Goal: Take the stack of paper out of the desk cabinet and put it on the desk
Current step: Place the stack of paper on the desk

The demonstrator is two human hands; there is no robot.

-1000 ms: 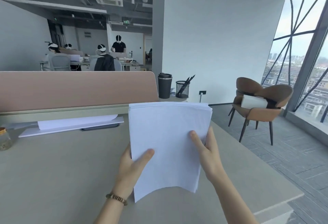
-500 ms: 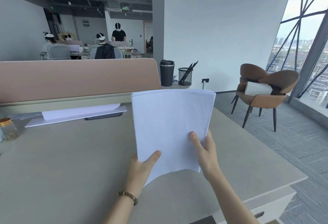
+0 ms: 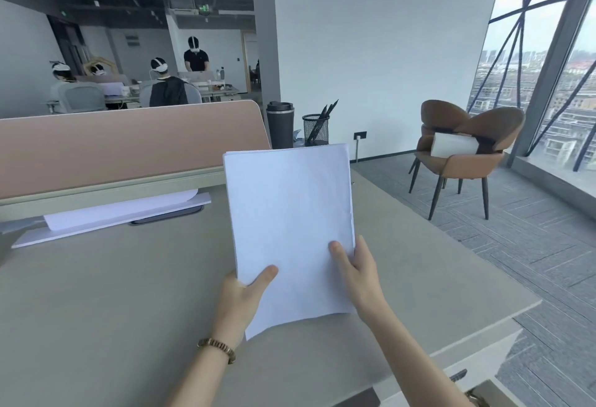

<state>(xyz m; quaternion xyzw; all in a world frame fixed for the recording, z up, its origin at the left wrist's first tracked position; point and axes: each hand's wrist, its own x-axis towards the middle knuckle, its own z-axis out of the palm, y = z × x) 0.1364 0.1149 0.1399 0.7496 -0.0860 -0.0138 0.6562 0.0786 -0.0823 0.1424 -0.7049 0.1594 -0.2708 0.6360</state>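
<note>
A white stack of paper (image 3: 290, 213) is held above the beige desk (image 3: 113, 293), its long side running away from me. My left hand (image 3: 240, 297) grips its near left corner, thumb on top. My right hand (image 3: 358, 272) grips the near right edge, thumb lying on the top sheet. The near edge of the stack sags slightly. Whether the far end touches the desk cannot be told. The top of the desk cabinet (image 3: 483, 390) shows at the bottom right, below the desk's corner.
A pink partition (image 3: 129, 145) lines the desk's far edge, with a white board and a sheet of paper (image 3: 113, 213) lying before it. A black tumbler (image 3: 280, 124) and a mesh pen cup (image 3: 316, 129) stand beyond. A brown chair (image 3: 464, 151) sits right, by the window.
The paper stack has moved forward and lower toward the desk with both hands on it. My view has tipped down, bringing the desk's front corner and the cabinet into sight.
</note>
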